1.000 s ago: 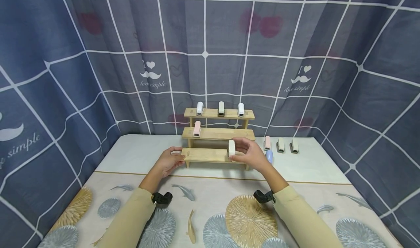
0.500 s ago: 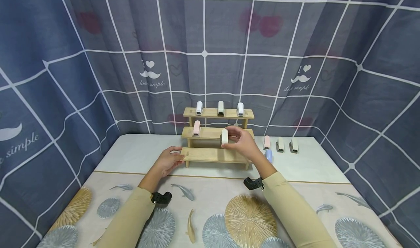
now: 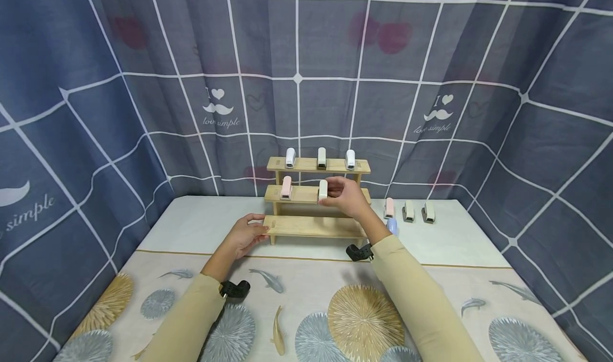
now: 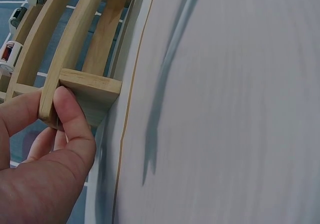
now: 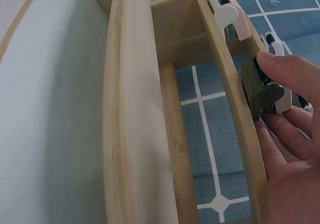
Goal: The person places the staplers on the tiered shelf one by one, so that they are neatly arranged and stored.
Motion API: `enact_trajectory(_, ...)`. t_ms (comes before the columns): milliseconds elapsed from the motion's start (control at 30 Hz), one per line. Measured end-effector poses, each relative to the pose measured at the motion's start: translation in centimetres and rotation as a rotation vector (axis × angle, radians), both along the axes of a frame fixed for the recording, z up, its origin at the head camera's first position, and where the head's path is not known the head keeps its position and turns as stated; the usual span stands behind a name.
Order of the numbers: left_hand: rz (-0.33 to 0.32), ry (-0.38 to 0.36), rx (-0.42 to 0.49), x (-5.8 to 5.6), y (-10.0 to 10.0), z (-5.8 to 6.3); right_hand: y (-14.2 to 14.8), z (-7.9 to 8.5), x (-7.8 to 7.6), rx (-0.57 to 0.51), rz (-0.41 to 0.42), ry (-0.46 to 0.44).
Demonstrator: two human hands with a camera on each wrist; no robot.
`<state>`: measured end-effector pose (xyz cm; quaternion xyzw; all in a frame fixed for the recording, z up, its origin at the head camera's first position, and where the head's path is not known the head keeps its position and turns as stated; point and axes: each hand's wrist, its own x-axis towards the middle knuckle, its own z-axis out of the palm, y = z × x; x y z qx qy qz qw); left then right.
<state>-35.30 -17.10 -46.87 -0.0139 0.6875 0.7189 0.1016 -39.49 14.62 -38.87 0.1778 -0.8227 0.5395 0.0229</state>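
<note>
My left hand (image 3: 246, 235) pinches the left end of the lowest step of a three-step wooden rack (image 3: 311, 227); thumb and fingers grip its corner in the left wrist view. My right hand (image 3: 348, 197) holds a small cream stapler (image 3: 323, 190) with a dark green base (image 5: 260, 87) between thumb and fingers, upright at the middle step. In the right wrist view its base is right at that step's front edge. To its left on the same step stands a pink stapler (image 3: 286, 188). The top step bears two white staplers (image 3: 290, 158) and a cream one (image 3: 322, 158) between them.
Right of the rack, a pink stapler (image 3: 389, 208) and two cream staplers (image 3: 408, 211) stand on the white table (image 3: 450, 239). A blue one (image 3: 392, 226) lies nearer, partly behind the right forearm. A checked curtain (image 3: 268, 106) hangs behind the rack.
My right hand has carried the cream stapler from over the lowest step, up and leftward, to the middle step beside the pink one. The left hand has stayed on the rack.
</note>
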Motion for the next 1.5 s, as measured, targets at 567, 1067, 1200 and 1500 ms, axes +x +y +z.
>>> enact_trajectory(567, 0.0, -0.003, -0.02, 0.1, 0.2, 0.0, -0.6, 0.4, -1.1, 0.082, -0.034, 0.01)
enact_trajectory(1067, -0.018, 0.003, 0.023, 0.1, 0.1, -0.2, 0.6, -0.7, 0.2, 0.005, -0.002, 0.009)
enact_trajectory(1200, -0.018, -0.001, 0.021, 0.0, 0.0, -0.2, 1.3, -1.1, 1.0, -0.045, 0.001, 0.044)
enact_trajectory(1500, -0.01, 0.006, 0.007, 0.1, 0.1, 0.1, 2.7, -2.1, 2.8, -0.179, -0.007, 0.081)
